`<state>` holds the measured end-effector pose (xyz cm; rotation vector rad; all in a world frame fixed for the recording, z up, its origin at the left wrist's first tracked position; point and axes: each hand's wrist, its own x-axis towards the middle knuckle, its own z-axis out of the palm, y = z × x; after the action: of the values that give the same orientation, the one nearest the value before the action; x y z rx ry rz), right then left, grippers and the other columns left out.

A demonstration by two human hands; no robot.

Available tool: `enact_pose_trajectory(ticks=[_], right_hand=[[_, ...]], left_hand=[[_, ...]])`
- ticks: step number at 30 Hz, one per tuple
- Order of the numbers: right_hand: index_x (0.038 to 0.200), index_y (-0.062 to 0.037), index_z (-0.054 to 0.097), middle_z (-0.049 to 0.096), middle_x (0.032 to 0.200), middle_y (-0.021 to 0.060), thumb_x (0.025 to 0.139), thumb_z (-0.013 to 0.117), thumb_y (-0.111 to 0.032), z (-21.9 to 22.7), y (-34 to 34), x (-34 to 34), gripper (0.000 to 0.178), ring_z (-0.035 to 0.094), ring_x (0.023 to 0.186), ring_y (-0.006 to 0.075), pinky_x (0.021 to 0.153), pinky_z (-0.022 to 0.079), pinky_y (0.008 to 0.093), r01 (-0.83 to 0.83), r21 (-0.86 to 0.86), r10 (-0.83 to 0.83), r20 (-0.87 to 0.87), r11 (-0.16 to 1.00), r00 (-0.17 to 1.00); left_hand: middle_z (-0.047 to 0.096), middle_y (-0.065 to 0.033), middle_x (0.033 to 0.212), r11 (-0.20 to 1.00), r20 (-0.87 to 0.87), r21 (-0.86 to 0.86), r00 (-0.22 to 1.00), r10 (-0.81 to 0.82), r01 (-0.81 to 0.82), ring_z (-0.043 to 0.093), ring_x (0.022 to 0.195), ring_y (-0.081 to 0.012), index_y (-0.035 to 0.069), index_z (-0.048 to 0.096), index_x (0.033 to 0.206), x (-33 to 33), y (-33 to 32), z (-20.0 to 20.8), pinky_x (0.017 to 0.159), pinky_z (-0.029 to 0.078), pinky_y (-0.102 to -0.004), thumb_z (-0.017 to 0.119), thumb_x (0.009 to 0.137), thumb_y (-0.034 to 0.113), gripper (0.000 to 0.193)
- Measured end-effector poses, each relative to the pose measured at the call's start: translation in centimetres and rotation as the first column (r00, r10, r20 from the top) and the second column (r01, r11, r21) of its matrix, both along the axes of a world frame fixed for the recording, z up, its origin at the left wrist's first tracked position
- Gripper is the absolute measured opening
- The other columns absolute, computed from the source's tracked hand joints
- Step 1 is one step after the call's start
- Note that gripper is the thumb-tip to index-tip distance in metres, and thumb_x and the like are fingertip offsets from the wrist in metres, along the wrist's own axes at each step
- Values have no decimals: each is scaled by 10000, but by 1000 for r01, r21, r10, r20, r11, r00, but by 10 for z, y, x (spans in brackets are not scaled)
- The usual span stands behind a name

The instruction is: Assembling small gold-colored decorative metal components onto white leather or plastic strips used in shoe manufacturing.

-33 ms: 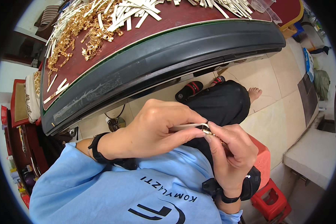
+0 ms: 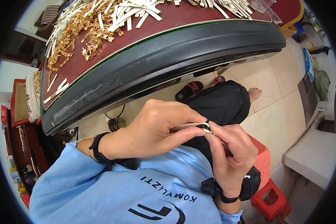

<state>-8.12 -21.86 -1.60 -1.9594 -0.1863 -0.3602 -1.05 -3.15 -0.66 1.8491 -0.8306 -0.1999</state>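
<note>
In front of my chest, my left hand [image 2: 145,128] pinches a narrow white strip [image 2: 183,125] between thumb and fingers. The strip's far end bends over at the fingertips, close to a small gold metal link [image 2: 208,131]. My right hand [image 2: 233,147] is closed on that gold piece, with thumb and index finger at its edge and more gold showing under the fingers. Fingertips of both hands almost meet, and they hide most of the joint between strip and metal. Up on the dark red tabletop lie loose white strips [image 2: 136,13] and a heap of gold links [image 2: 95,35].
The table's thick black padded edge [image 2: 156,59] curves across beyond my hands. A clear plastic cup [image 2: 262,5] stands at the far right corner. Below are black slippers [image 2: 189,91] on the tiled floor, and a red plastic stool [image 2: 271,201] is at lower right.
</note>
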Motion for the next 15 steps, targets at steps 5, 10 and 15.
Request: enact_pose_trajectory(ticks=[5, 10, 15], right_hand=[[985, 30, 701, 647, 756, 121, 744, 723, 103, 0, 2, -1, 253, 617, 610, 166, 515, 472, 257, 55, -53, -53, 37, 997, 998], [970, 27, 686, 648, 774, 125, 751, 719, 99, 2, 3, -2, 233, 607, 589, 174, 506, 471, 262, 60, -30, -59, 21, 998, 998], [947, 12, 678, 646, 799, 118, 757, 717, 89, -7, 1, -3, 209, 608, 624, 173, 526, 476, 261, 67, 2, -67, 54, 998, 996]], left_hand=[[682, -99, 737, 999, 164, -21, 985, 49, -47, 635, 579, -200, 0, 712, 945, -1, -1, -8, 496, 460, -269, 779, 775, 56, 192], [655, -97, 688, 998, 232, -41, 971, 57, -49, 590, 525, -213, 22, 708, 895, 0, -1, -6, 469, 429, -292, 781, 756, 36, 158], [623, -81, 653, 994, 357, 57, 928, -107, 93, 581, 537, -218, 7, 702, 894, 10, 5, -2, 482, 426, -311, 760, 731, -22, 176]])
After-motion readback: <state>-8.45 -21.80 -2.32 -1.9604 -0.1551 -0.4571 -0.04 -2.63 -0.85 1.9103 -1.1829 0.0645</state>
